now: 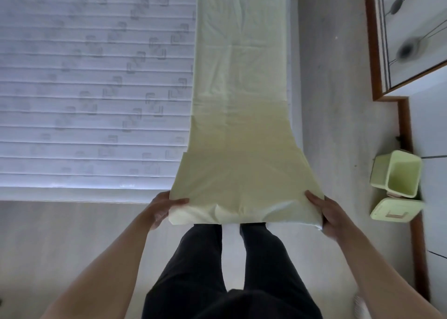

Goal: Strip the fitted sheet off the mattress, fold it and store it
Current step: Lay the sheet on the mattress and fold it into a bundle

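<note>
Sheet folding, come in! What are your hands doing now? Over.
Left hand and right hand each grip a near corner of the sheet. Sheet folded into a long strip along the bare mattress. Nothing in the way.

Pale wood-look floor point(333, 81); a dark-framed cabinet point(411, 35), possibly glass-fronted, and green bin point(396, 173) at right

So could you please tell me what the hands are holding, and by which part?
The long, folded pale-yellow fabric sheet: the left hand and right hand each pinch a corner of its near end.

Green bin point(396, 173), lid point(394, 210) beside it
</note>
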